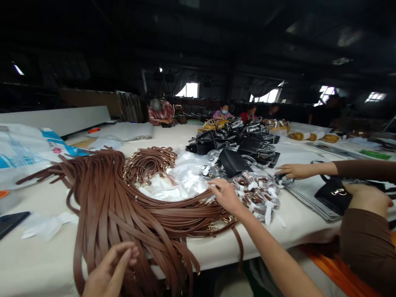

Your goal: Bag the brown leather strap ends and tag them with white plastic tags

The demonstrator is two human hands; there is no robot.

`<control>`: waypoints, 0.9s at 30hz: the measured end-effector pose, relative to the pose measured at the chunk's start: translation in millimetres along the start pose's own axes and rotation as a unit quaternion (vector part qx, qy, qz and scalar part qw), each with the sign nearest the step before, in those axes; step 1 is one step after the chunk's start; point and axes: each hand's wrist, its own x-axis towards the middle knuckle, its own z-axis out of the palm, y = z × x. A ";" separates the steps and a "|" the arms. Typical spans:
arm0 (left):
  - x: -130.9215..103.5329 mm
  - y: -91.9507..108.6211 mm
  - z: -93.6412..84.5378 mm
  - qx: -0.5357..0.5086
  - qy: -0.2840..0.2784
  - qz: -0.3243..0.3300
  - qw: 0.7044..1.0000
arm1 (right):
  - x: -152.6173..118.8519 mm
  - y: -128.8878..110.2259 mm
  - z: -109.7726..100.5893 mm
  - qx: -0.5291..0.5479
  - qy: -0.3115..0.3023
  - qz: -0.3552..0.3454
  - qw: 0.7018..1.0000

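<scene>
From the head view, a big fan of brown leather straps (123,206) is lying across the pale table (40,255), and it serves as the landmark here. The left hand (109,270) is resting at the near edge of the straps, its fingers pinching loosely together over a few strap ends; whether a strap is actually caught between them is not clear. The right hand (225,194) is reaching out over the right end of the straps, where the gold clasps are showing, its fingers curled down and touching the heap; what they are holding is hidden.

Just right of the straps, a heap of wrapped chain handles (258,192) is lying beside the right hand. Behind the straps, crumpled clear plastic bags (179,179) and a coil of thinner brown straps (148,163) are sitting. Further right, a co-worker's hand (293,170) in a brown sleeve is lying flat near the chain handles, close to a black handbag (334,194). Beyond the straps more black bags (235,144) are piled up.
</scene>
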 end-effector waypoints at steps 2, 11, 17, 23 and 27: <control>47.5 21.3 -5.0 0.129 0.055 0.157 0.978 | 1.5 -30.6 35.0 0.050 -0.073 -0.048 0.995; 145.5 -2.3 3.0 0.149 0.013 0.259 0.954 | 72.9 -89.4 141.7 0.081 -0.242 -0.101 0.962; 138.4 -6.2 1.3 0.120 0.029 0.269 0.955 | 91.2 -98.3 195.1 0.042 -0.294 -0.052 0.954; 140.7 -9.2 2.3 0.094 0.032 0.276 0.956 | 93.7 -93.3 202.8 0.007 -0.313 -0.032 0.949; 142.9 -9.3 2.6 0.080 0.029 0.272 0.958 | 90.2 -102.4 193.4 -0.001 -0.277 -0.045 0.960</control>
